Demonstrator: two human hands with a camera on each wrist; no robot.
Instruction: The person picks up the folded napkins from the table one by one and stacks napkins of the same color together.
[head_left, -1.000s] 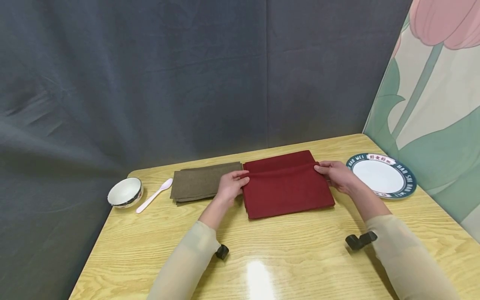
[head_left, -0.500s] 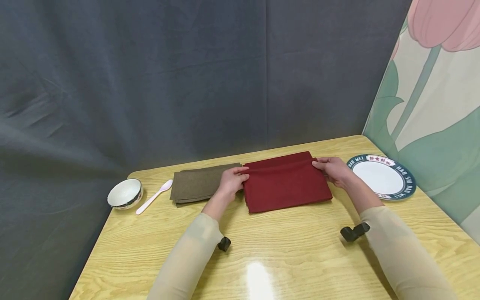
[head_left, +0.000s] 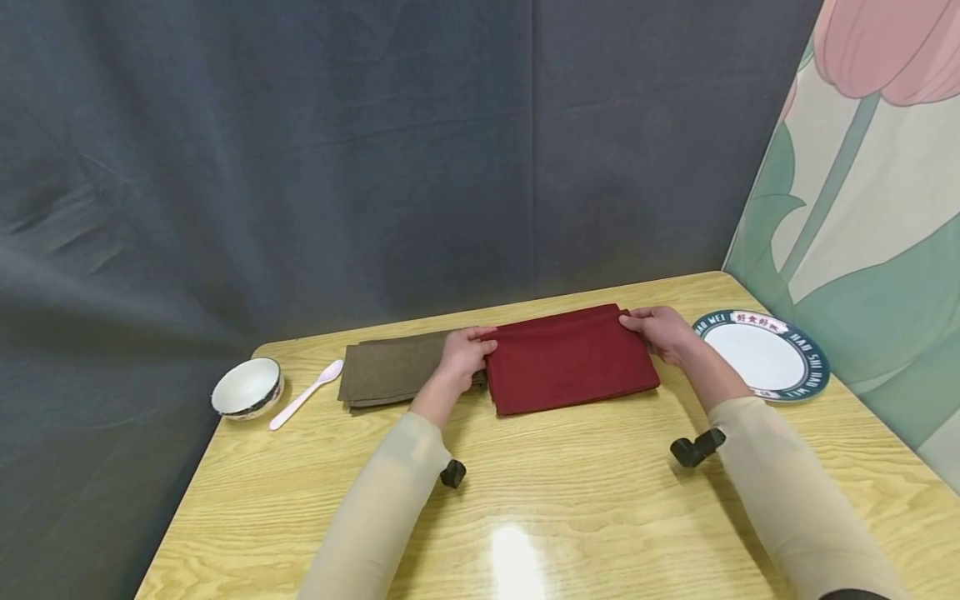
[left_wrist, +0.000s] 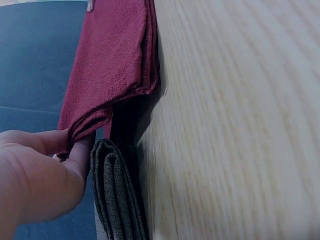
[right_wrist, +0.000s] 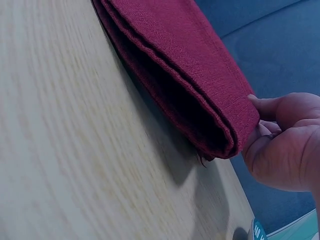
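A dark red folded cloth point(head_left: 572, 364) lies toward the back of the wooden table, in several layers. My left hand point(head_left: 462, 360) pinches its far left corner between thumb and fingers, and my right hand point(head_left: 660, 332) pinches the far right corner. In the left wrist view the cloth point(left_wrist: 112, 55) droops from the fingers above the tabletop. The right wrist view shows the cloth's open side point(right_wrist: 185, 85), its layers parted by a dark gap. Just below my left hand sits a folded brown cloth point(head_left: 390, 367), partly hidden by that hand.
At the left edge stands a white bowl point(head_left: 247, 389) with a patterned outside, a pale pink spoon point(head_left: 306, 395) beside it. A plate point(head_left: 813, 367) with a dark green rim lies right of my right hand. Behind the table point(head_left: 585, 492) hangs a dark curtain point(head_left: 420, 167).
Both hands have moved a little away from me, carrying the red cloth's held edge toward the back. Its near edge has shifted back too, and less of the layer behind shows.
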